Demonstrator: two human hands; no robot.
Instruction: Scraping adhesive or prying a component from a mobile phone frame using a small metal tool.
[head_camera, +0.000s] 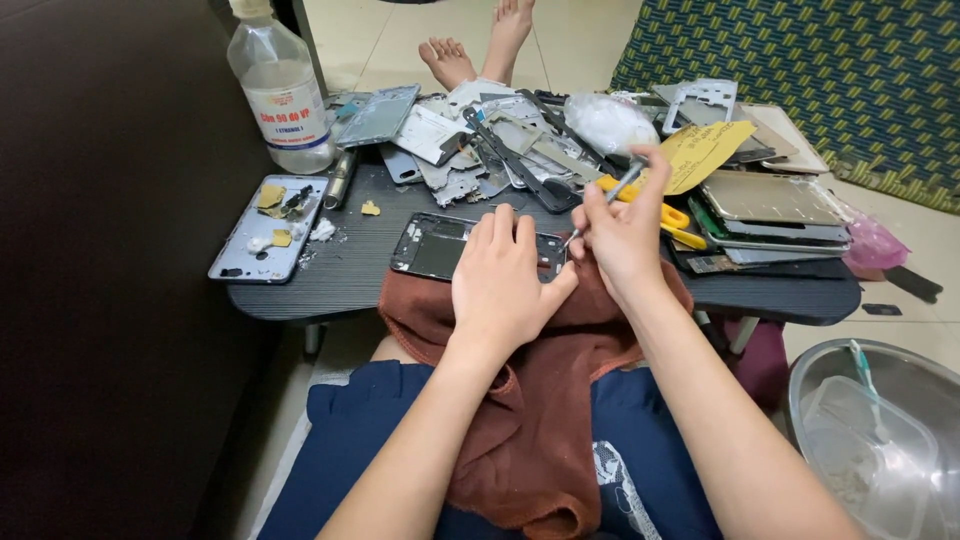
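We see the phone frame at the table edge, stripped, pinned flat by our open left hand. Our right hand pinches tweezers at its corner; scrap parts lie beyond.

The right part of the phone frame is covered by the left hand — its far end cannot be seen. The tip of the thin tool gripped by the right hand is too small to be made out. The clear bottle and the metal bowl are cut off by the picture's edges.
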